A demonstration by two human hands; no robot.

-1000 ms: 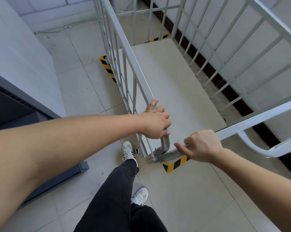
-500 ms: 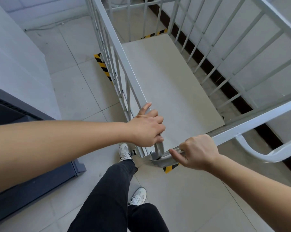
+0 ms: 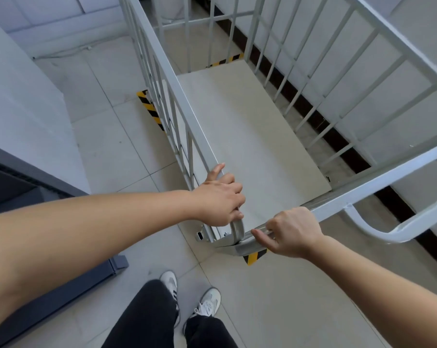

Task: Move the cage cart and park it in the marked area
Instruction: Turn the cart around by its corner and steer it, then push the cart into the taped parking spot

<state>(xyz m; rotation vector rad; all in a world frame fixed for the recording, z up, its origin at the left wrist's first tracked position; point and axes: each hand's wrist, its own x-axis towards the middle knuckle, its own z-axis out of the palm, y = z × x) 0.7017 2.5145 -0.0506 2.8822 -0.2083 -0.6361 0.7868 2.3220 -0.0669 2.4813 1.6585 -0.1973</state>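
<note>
- The left hand (image 3: 220, 197) is closed over the top rail of the cart (image 3: 250, 136) at its near left corner, fingers wrapped round the curved end of the rail, thumb lying along the rail ahead.
- The right hand (image 3: 291, 232) is closed round the near rail just right of that corner, index finger stretched along the underside toward the left hand. The two hands are close together but apart.
- The cart is a pale metal cage with barred sides; it stretches away from both hands, and a looped handle (image 3: 388, 229) juts out to the right of the right hand.
- Inside the cart, beyond the hands, there is only its flat pale deck; nothing lies on it.
- Yellow-and-black tape (image 3: 149, 109) marks corners on the tiled floor (image 3: 107, 151): one piece ahead of the left hand outside the cart's left side, one just below the right hand under the near corner, one past the cart's far end.
- The cart's right side runs near a wall (image 3: 400, 79) with a dark skirting strip.
- Below the hands are dark trousers and two white shoes (image 3: 187, 295).
- A dark grey unit (image 3: 49, 302) lies under the left forearm.
</note>
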